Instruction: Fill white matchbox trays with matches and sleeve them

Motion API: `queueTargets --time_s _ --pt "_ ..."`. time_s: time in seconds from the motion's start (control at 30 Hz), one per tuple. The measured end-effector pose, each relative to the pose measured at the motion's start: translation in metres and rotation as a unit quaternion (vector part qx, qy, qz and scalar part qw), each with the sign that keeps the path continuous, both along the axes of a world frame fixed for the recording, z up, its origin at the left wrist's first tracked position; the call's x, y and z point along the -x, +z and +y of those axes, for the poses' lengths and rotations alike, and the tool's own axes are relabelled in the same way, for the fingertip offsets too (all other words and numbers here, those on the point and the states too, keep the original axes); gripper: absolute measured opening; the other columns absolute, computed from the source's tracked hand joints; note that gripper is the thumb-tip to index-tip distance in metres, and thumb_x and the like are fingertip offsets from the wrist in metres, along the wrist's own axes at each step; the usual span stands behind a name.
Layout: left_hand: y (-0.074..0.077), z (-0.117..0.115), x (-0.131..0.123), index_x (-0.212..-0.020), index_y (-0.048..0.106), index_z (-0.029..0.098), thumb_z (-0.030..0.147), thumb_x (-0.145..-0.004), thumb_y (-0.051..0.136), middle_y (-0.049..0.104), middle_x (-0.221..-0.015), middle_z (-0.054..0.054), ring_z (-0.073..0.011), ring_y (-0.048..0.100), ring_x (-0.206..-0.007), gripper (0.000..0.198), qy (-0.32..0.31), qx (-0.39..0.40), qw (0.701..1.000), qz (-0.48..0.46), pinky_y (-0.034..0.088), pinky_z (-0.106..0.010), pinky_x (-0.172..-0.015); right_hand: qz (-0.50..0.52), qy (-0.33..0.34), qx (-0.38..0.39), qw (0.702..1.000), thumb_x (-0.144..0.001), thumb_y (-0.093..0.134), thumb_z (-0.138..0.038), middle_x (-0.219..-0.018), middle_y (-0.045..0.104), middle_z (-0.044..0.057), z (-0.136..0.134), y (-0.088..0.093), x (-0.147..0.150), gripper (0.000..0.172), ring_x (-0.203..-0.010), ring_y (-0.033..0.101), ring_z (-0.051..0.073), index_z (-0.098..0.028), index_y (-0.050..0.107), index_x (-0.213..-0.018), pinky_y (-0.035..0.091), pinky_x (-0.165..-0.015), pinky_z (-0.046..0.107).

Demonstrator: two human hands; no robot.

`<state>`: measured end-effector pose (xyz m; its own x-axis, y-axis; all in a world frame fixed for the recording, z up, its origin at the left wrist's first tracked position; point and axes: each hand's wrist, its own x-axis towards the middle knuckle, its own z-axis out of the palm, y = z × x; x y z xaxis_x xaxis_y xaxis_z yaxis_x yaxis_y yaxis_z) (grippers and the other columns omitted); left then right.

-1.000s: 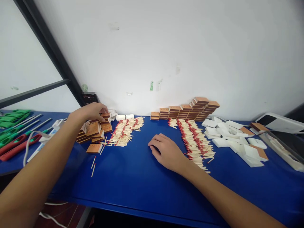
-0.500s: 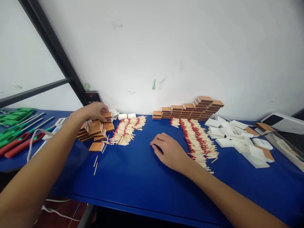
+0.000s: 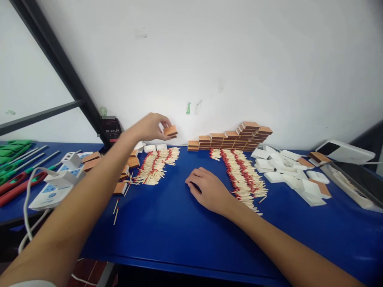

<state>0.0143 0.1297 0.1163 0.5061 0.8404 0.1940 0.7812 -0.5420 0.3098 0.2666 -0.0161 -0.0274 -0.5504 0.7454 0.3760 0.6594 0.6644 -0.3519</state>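
The left hand (image 3: 154, 126) has moved right and away from the pile of matchboxes (image 3: 133, 162) where it was half a second ago, carrying an orange-topped matchbox (image 3: 170, 130) through the air in front of the white wall (image 3: 191, 59). Thumb and fingers pinch the matchbox at its near end; what looks like a second one sits flush beneath it. The load hangs above the far edge of the blue table (image 3: 167, 231), just left of a stepped stack of matchboxes (image 3: 217, 142) and apart from it.

The right hand (image 3: 209, 190) rests on the table, as before, its fingers loosely curled; whether anything lies under them cannot be told. It sits between two heaps of red-tipped matches: the left heap (image 3: 154, 169), below the raised hand, and the right heap (image 3: 242, 175), which runs beside the wrist. White cardboard pieces (image 3: 275, 177) lie scattered farther right. Two loose matches (image 3: 115, 217) lie near the left forearm. At the left stand a phone (image 3: 112, 130) reading 00:01:26 and, nearer, a white power strip (image 3: 50, 195) beside tools with red and green handles (image 3: 18, 189).
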Motion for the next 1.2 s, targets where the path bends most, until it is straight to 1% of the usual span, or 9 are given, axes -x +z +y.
queueTargets --time_s 0.07,0.13,0.23,0.33,0.57,0.77,0.97,1.1,1.2 --pt "-0.019 0.014 -0.032 -0.11 0.078 0.017 0.03 -0.067 0.082 0.079 -0.109 -0.009 -0.0204 0.073 -0.082 0.045 -0.023 -0.01 1.0 0.007 0.053 -0.032 -0.076 -0.005 -0.002 0.001 1.0 -0.102 0.052 -0.014 -0.101 0.07 0.008 0.0 0.001 0.0 0.02 -0.096 0.06 0.022 -0.02 0.072 -0.1 0.049 -0.093 0.04" --pt "-0.036 0.024 -0.055 -0.108 0.078 0.017 0.023 -0.067 0.079 0.08 -0.106 -0.009 -0.0201 0.072 -0.082 0.041 -0.036 -0.012 0.999 0.008 0.053 -0.031 -0.075 -0.013 -0.002 0.002 1.0 -0.102 0.052 -0.014 -0.101 0.069 0.008 0.0 0.003 0.0 0.021 -0.097 0.061 0.021 -0.02 0.072 -0.1 0.049 -0.094 0.04" --pt "-0.053 0.033 -0.076 -0.106 0.079 0.017 0.018 -0.067 0.077 0.08 -0.1 -0.008 -0.02 0.071 -0.08 0.039 -0.049 -0.019 0.999 0.013 0.053 -0.032 -0.074 -0.025 -0.002 -0.002 1.0 -0.102 0.052 -0.015 -0.102 0.069 0.008 0.0 0.003 0.001 0.02 -0.096 0.061 0.021 -0.019 0.072 -0.1 0.049 -0.096 0.04" --pt "-0.062 0.035 -0.087 -0.105 0.08 0.018 0.014 -0.066 0.076 0.08 -0.098 -0.008 -0.022 0.071 -0.083 0.04 -0.043 -0.036 0.998 0.023 0.053 -0.033 -0.075 -0.029 -0.001 -0.007 1.0 -0.103 0.052 -0.015 -0.102 0.069 0.008 0.0 0.003 0.001 0.02 -0.095 0.061 0.021 -0.018 0.072 -0.101 0.049 -0.097 0.039" --pt "-0.073 0.034 -0.089 -0.116 0.078 0.022 0.02 -0.072 0.081 0.079 -0.107 -0.006 -0.0261 0.071 -0.096 0.044 -0.013 -0.072 0.997 0.027 0.054 -0.035 -0.083 -0.035 0.002 -0.012 0.999 -0.103 0.051 -0.016 -0.102 0.069 0.009 -0.001 0.004 0.0 0.022 -0.096 0.059 0.022 -0.017 0.073 -0.101 0.049 -0.094 0.04" --pt "-0.08 0.033 -0.082 -0.107 0.078 0.021 0.025 -0.077 0.084 0.079 -0.112 -0.006 -0.0283 0.07 -0.105 0.031 -0.004 -0.083 0.997 0.007 0.053 -0.037 -0.089 -0.042 0.002 -0.012 0.999 -0.103 0.051 -0.016 -0.101 0.069 0.009 0.0 0.004 0.0 0.022 -0.095 0.059 0.022 -0.017 0.073 -0.101 0.048 -0.096 0.04" --pt "-0.091 0.036 -0.085 -0.108 0.075 0.02 0.022 -0.076 0.087 0.076 -0.114 -0.005 -0.0227 0.069 -0.098 0.034 -0.016 -0.089 0.995 -0.042 0.053 -0.034 -0.09 -0.038 0.004 -0.012 0.999 -0.103 0.051 -0.016 -0.102 0.069 0.009 0.0 0.003 0.0 0.022 -0.096 0.059 0.022 -0.017 0.073 -0.102 0.048 -0.095 0.039" --pt "-0.096 0.036 -0.089 -0.111 0.071 0.018 0.024 -0.073 0.091 0.071 -0.116 -0.008 -0.0228 0.066 -0.1 0.043 0.001 -0.109 0.991 -0.075 0.052 -0.035 -0.091 -0.041 0.003 -0.013 0.999 -0.103 0.052 -0.016 -0.101 0.068 0.009 0.0 0.003 0.0 0.02 -0.094 0.059 0.022 -0.017 0.072 -0.101 0.048 -0.095 0.039" --pt "-0.1 0.036 -0.089 -0.106 0.07 0.018 0.024 -0.07 0.094 0.069 -0.109 -0.007 -0.0238 0.065 -0.101 0.043 0.016 -0.118 0.989 -0.087 0.051 -0.035 -0.09 -0.043 0.003 -0.016 0.999 -0.103 0.052 -0.016 -0.101 0.068 0.009 0.0 0.003 0.0 0.02 -0.094 0.059 0.022 -0.017 0.072 -0.101 0.047 -0.096 0.039"
